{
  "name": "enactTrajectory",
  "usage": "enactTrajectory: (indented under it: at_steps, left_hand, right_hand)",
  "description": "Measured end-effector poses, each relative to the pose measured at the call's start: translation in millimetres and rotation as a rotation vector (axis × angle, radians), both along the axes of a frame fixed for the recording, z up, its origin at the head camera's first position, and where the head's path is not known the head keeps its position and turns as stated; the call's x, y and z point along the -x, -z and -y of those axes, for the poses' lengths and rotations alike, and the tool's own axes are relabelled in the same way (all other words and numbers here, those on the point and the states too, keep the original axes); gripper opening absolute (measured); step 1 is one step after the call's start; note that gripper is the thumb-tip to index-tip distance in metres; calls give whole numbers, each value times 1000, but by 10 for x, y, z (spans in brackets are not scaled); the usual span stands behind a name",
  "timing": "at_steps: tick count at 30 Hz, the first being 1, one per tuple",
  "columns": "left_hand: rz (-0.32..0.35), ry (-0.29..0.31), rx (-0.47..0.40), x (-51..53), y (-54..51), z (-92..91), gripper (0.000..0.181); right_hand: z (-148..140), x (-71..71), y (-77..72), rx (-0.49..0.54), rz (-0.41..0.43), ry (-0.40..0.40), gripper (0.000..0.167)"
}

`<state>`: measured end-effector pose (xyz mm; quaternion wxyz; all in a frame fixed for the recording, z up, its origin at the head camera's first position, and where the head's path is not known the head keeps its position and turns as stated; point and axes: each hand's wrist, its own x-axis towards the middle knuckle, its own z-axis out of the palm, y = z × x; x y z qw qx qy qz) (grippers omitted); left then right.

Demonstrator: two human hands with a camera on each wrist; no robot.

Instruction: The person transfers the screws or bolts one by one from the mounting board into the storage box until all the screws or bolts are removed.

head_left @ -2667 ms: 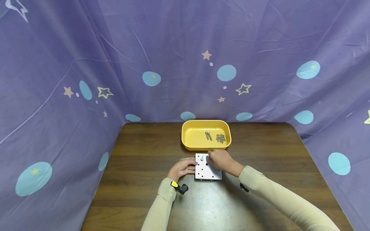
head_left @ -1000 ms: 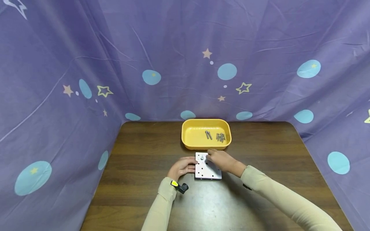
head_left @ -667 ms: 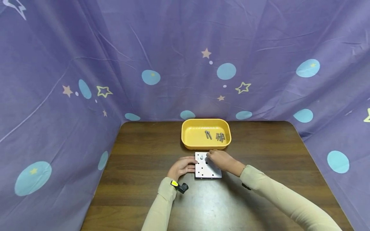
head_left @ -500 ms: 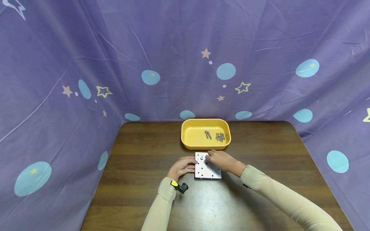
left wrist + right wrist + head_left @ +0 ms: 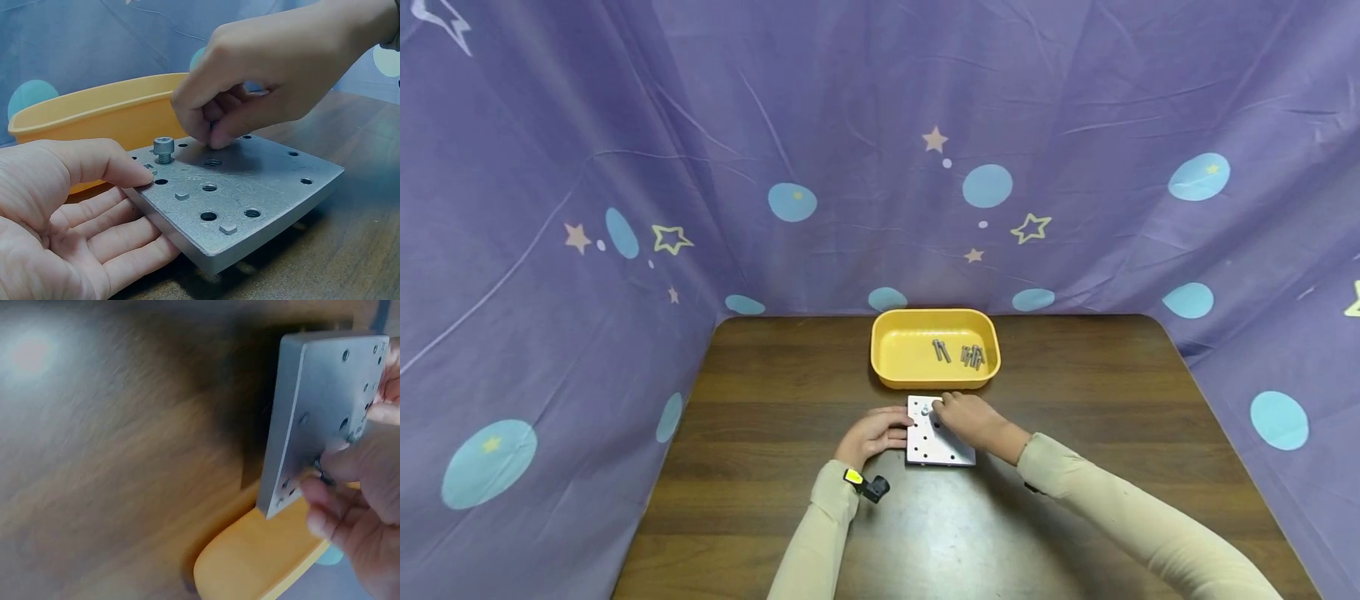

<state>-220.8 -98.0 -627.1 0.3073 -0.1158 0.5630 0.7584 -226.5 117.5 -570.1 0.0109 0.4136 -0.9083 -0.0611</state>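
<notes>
A silver metal plate [image 5: 938, 447] with several holes lies in front of the person, raised slightly off the table in the left wrist view. My left hand [image 5: 872, 435] grips its left edge, thumb on top and fingers along the side and underneath. One socket-head bolt [image 5: 164, 149] stands upright in a hole near the far left corner, its head well above the surface. Over the far part of the plate, my right hand [image 5: 973, 419] pinches a small dark bolt [image 5: 322, 473] between thumb and fingers. Its lower end is hidden, so I cannot tell how deep it sits.
Just behind the plate stands a yellow tray [image 5: 895, 385], with several loose bolts [image 5: 972, 357] at its right and two more bolts [image 5: 942, 351] near the middle. The wooden table [image 5: 775, 500] is backed by a purple curtain [image 5: 850, 125].
My right hand's fingers have shifted slightly at the same spot over the plate, with the knuckles turned a little. The left hand, plate and tray have stayed in place.
</notes>
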Motion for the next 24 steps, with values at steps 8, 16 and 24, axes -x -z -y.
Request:
enactTrajectory:
  at_steps: [8, 16, 24]
  left_hand:
    - [1, -4, 11, -6, 0, -11, 33]
    - [6, -3, -3, -16, -11, -18, 37]
    - [-8, 4, 10, -33, -49, 5, 36]
  right_hand:
    - [-43, 9, -28, 172, 85, 94, 10]
    - [-1, -1, -27, 87, 18, 48, 10]
    - [-89, 69, -64, 127, 103, -79, 23]
